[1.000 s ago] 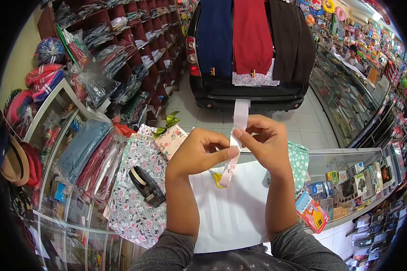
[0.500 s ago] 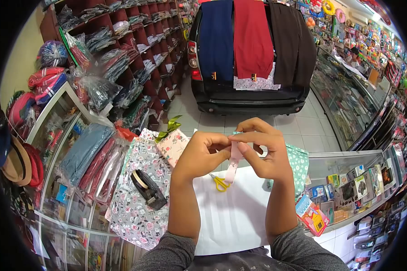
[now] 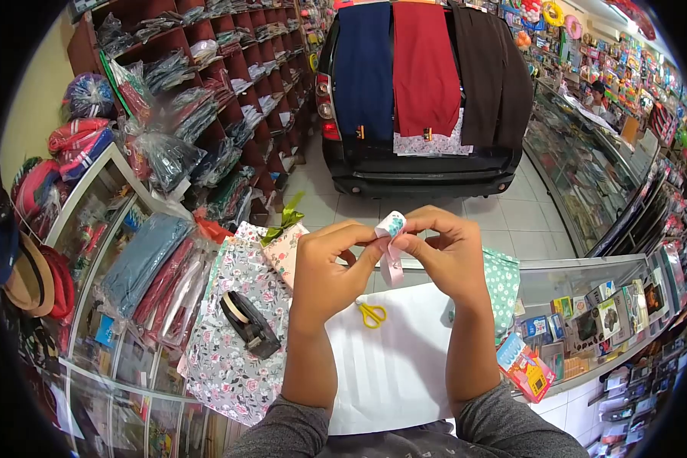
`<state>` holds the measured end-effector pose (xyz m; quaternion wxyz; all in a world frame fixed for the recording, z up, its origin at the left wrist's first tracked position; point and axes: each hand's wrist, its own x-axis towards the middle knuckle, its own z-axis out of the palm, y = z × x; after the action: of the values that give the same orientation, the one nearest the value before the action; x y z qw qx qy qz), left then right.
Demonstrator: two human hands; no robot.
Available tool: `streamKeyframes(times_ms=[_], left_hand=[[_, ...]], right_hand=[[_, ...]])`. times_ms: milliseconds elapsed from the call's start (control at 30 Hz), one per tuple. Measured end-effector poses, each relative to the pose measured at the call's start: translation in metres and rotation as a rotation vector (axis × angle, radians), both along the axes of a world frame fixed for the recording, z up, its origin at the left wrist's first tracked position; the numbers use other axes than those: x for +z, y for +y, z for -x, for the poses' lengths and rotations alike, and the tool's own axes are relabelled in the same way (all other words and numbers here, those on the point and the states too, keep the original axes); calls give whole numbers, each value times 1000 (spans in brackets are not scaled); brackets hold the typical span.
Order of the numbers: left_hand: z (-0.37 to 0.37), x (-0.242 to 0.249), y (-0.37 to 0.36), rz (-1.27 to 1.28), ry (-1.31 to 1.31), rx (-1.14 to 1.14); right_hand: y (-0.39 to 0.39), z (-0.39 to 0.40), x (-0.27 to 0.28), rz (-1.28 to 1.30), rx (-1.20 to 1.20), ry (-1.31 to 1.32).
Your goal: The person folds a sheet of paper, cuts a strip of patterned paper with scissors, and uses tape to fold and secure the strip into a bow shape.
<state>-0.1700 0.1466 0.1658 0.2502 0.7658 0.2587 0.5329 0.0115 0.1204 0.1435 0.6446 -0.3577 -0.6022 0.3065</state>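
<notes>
A pale pink ribbon (image 3: 391, 272) is pinched between my two hands, held up over the counter. Its upper part curls into a loop with a teal pattern, and a tail hangs below the fingers. My left hand (image 3: 334, 263) grips it from the left with thumb and forefinger closed. From the right, my right hand (image 3: 446, 252) pinches the base of the loop. Under the hands lies a large white sheet of paper (image 3: 393, 359), with yellow-handled scissors (image 3: 372, 314) near its far edge.
Left of the sheet, a black tape dispenser (image 3: 249, 324) rests on grey floral wrapping paper (image 3: 217, 374). Behind it is a floral box (image 3: 284, 252) with a green bow (image 3: 285, 221). Green patterned paper (image 3: 501, 286) and a red-and-blue packet (image 3: 525, 368) lie to the right.
The ribbon's upper end now stands up as a loop above the fingers, and its tail hangs higher. My right fingers have drawn closer together at the ribbon.
</notes>
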Motion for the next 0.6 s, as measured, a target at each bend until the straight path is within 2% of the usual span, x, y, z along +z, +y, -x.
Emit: streamKeyframes(times_ms=[200, 467, 600], left_hand=[[1, -2, 0, -15, -13, -19], [2, -7, 2, 148, -128, -97], [2, -7, -3, 266, -184, -144]], right_hand=[[-2, 4, 0, -18, 47, 71], [-9, 9, 7, 21, 43, 97], [-6, 11, 3, -37, 72, 90]])
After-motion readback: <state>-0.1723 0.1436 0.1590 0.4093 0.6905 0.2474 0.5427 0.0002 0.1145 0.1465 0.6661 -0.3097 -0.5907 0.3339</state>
